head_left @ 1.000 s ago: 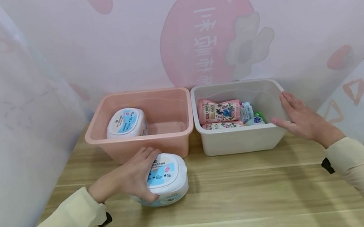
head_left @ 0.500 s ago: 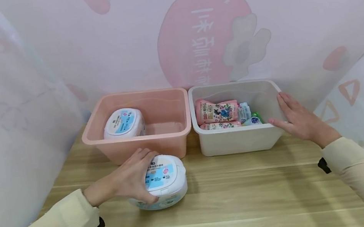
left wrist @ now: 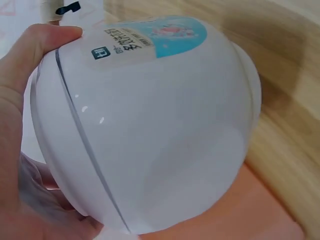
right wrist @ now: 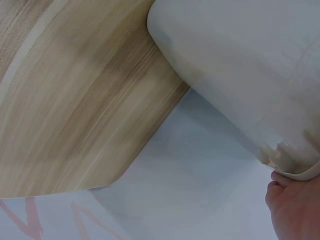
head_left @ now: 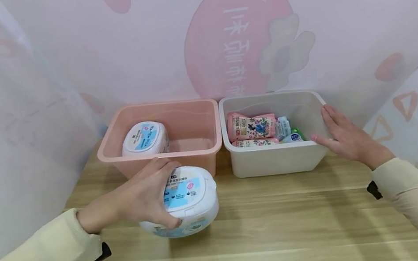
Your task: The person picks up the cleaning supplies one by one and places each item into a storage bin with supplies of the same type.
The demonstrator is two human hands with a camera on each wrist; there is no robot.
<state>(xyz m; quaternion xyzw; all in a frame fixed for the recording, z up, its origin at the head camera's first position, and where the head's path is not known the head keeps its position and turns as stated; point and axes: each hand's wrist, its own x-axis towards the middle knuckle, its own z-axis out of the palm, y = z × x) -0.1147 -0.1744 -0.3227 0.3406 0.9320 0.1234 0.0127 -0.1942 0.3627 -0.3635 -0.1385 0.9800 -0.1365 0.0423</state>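
Note:
My left hand grips a white lidded plastic tub from its left side, thumb at the front and fingers over the back. A blue-and-white label covers its lid, and the tub is held a little above the table in front of the pink bin. The left wrist view shows its glossy white wall close up, tilted. A similar white tub sits inside the pink bin at the left. My right hand rests with straight fingers on the right rim of the off-white bin, thumb at its front corner.
Several pink flowered packets, a light blue packet and a green one lie inside the off-white bin. Both bins stand side by side on the wooden table, against a printed curtain.
My left hand has raised the tub slightly off the table, and it now tilts a little. The right hand has stayed on the off-white bin's rim.

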